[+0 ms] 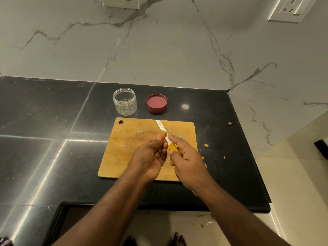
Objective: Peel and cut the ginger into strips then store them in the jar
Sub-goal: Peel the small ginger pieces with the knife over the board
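Observation:
Over the wooden cutting board (pixel 124 148), my left hand (pixel 150 157) pinches a small pale piece of ginger (pixel 163 134) at its fingertips. My right hand (pixel 188 160) grips the yellow handle of a knife (pixel 162 129), forefinger along the blade's back. The blade lies against the ginger and points away toward the far edge of the board. A clear empty jar (pixel 125 102) stands open behind the board. Its maroon lid (pixel 156 103) lies upside down to the jar's right.
Bits of ginger peel (pixel 206 145) lie scattered on the black counter (pixel 53 139) right of the board. The counter ends at a marble wall behind and drops off at the right edge. My feet show on the floor below the counter's front edge.

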Tool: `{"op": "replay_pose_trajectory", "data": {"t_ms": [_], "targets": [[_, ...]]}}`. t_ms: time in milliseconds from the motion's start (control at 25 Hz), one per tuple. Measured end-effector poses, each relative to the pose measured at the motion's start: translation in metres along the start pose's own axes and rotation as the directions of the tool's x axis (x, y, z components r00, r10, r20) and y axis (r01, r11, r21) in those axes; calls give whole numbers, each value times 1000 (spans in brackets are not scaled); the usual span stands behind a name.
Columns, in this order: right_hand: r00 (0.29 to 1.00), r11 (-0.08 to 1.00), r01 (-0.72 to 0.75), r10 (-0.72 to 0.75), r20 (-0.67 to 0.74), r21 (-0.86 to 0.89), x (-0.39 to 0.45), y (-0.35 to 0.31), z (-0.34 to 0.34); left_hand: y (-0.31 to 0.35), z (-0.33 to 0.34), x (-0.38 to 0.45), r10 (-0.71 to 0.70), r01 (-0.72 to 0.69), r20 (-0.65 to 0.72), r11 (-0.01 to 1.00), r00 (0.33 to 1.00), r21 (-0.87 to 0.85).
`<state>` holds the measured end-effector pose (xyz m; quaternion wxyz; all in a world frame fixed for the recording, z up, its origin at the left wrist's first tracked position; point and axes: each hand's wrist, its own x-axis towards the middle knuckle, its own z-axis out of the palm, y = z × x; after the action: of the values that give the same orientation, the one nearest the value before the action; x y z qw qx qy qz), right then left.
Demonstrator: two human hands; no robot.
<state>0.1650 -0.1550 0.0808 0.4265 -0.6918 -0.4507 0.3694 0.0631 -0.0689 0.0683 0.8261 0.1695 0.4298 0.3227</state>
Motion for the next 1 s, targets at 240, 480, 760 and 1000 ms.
{"op": "replay_pose_trajectory", "data": {"t_ms": [240,480,760,1000], "targets": [[996,991,-82,80,26,108,4,-8,-7,6,-3,1,24,-25,23,999,999,31],[1000,991,-11,11,-3,-133,2,-9,-4,4,0,2,24,-25,5,999,1000,25],[997,966,76,-80,-7,-246,1,-9,0,0,6,0,-26,25,-21,997,999,-66],[996,964,87,-93,-11,-251,3,-8,-2,1,10,0,-18,18,-19,1000,1000,-18]]}}
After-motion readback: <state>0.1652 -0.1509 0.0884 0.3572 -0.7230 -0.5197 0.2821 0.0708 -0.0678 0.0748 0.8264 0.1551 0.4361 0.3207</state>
